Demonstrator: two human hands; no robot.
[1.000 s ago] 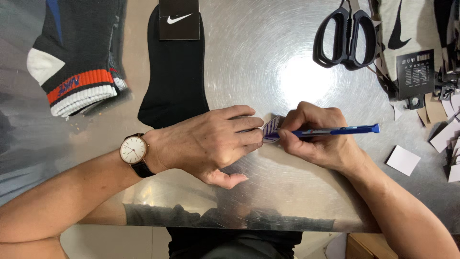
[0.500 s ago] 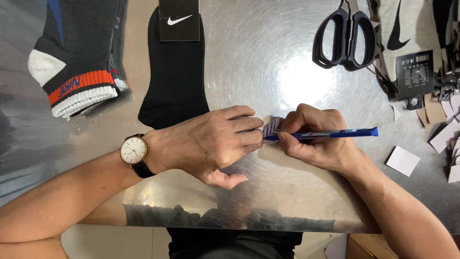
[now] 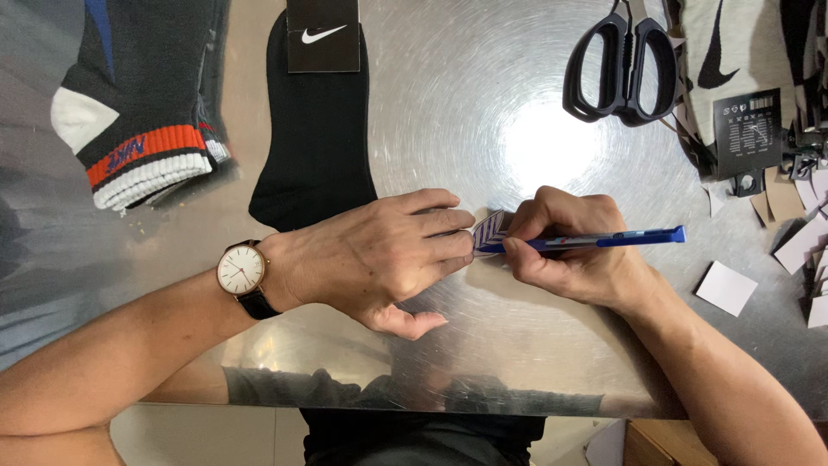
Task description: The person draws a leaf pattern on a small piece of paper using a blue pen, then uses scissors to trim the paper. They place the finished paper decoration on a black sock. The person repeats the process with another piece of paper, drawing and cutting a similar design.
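A black sock label (image 3: 323, 34) sits top centre; a black tag (image 3: 747, 131) (rectangular) lies right.

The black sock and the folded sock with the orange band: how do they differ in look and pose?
The black sock is plain black, lies flat and stretched out, and carries a black card label at its top. The folded sock with the orange band is dark with white patches and a white ribbed cuff, and lies bundled with no card label in view. Both rest on the metal table, untouched.
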